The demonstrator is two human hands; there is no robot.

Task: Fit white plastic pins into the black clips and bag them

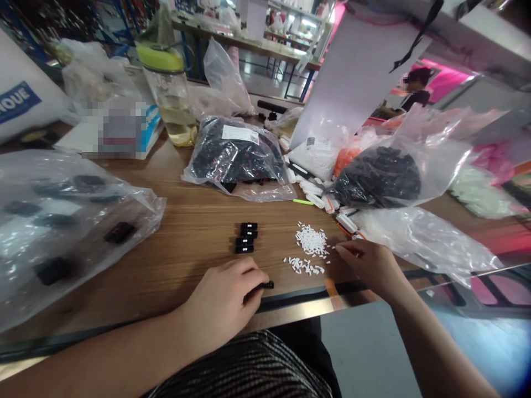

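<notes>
Left hand pinching a black clip; right hand loosely open beside white pieces, heaped apart from stacked black clips on the bench within easy reach.

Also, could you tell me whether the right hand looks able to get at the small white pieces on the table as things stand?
Probably yes: the right hand rests just beside the small white pieces, and nothing appears to stand between them on the wooden table.
</notes>
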